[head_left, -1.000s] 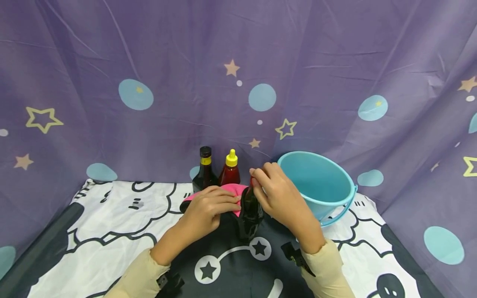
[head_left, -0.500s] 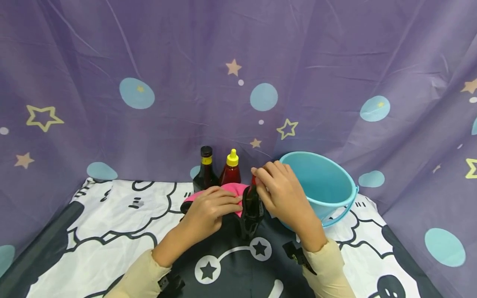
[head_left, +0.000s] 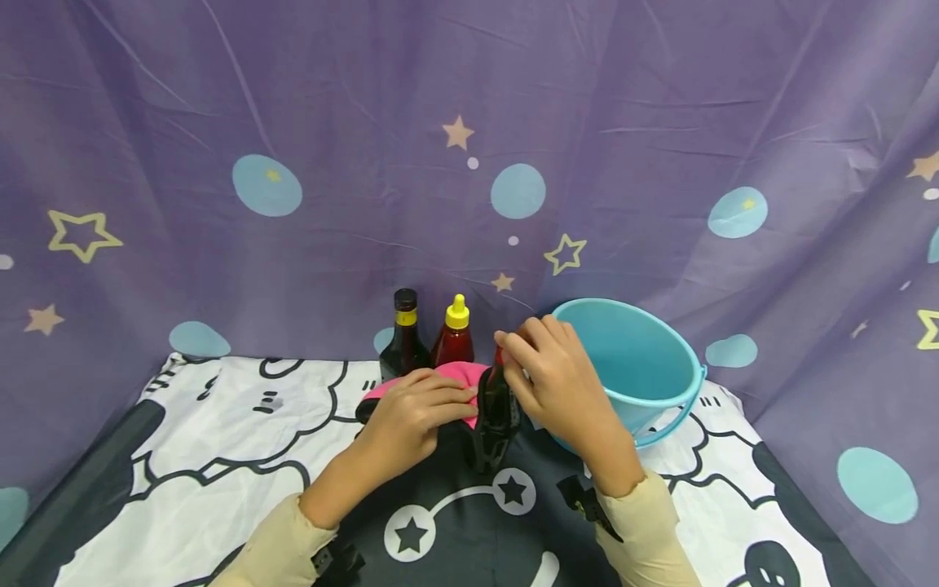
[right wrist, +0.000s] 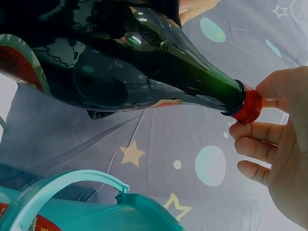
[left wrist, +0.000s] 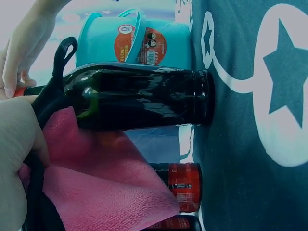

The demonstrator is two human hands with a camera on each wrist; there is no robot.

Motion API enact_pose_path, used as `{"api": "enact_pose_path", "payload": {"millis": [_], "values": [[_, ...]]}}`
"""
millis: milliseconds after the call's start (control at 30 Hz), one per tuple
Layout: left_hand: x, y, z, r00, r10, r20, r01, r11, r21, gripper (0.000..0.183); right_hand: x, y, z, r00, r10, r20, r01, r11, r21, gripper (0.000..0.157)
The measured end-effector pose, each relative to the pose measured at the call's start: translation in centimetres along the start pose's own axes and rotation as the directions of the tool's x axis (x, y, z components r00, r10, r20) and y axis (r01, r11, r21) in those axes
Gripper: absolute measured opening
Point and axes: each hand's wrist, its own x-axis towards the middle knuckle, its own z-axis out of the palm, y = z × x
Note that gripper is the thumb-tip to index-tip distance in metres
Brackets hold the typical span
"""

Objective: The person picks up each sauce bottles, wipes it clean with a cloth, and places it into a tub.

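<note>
A dark green glass bottle [right wrist: 192,72] with a red cap [right wrist: 250,105] stands upright on the dark table cover. My right hand [head_left: 557,391] pinches the cap between thumb and fingertips, the other fingers loosely bent beside it. My left hand [head_left: 407,412] holds a pink fuzzy cloth [left wrist: 106,187] with black edging against the bottle's near left side. A black loop [left wrist: 60,62] on the cloth rises beside the bottle's shoulder in the left wrist view. Part of the cloth is hidden under my left hand.
A light blue bucket [head_left: 623,383] stands just right of the bottle, its handle hanging down on the near side. Behind the cloth are a dark bottle with a black cap [head_left: 405,334] and a red bottle with a yellow nozzle [head_left: 455,330]. A purple curtain [head_left: 330,204] hangs behind.
My right hand and the bottle have shifted very slightly to the right. Both hands keep their hold, and the other things stand where they were.
</note>
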Motion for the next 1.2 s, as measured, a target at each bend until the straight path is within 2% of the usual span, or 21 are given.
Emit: {"api": "enact_pose_path", "payload": {"millis": [267,667,767,967,1200], "values": [[0.1,0.2,0.2,1.0,-0.015,0.019,0.015,1.0,0.002,0.052,-0.2,0.2,-0.1,1.0,0.007,0.003,-0.007,1.0,-0.01,0.018],[-0.3,-0.2,-0.1,0.99,-0.04,0.132,0.039,0.999,0.01,0.047,-0.4,0.0,0.0,1.0,0.01,-0.008,-0.01,1.0,0.002,0.017],[-0.5,-0.3,-0.2,0.985,-0.048,0.168,0.047,0.999,0.008,0.047,-0.3,0.0,0.0,1.0,0.011,-0.005,-0.011,1.0,0.004,0.018],[-1.0,-0.3,-0.1,0.962,-0.056,0.267,0.056,0.998,0.007,0.045,-0.1,-0.1,0.0,1.0,0.018,-0.002,-0.018,1.0,0.011,0.018],[-1.4,-0.5,0.5,0.945,-0.058,0.322,0.059,0.998,0.006,0.043,-0.1,-0.1,0.0,1.0,0.021,0.002,-0.021,1.0,0.01,0.018]]}}
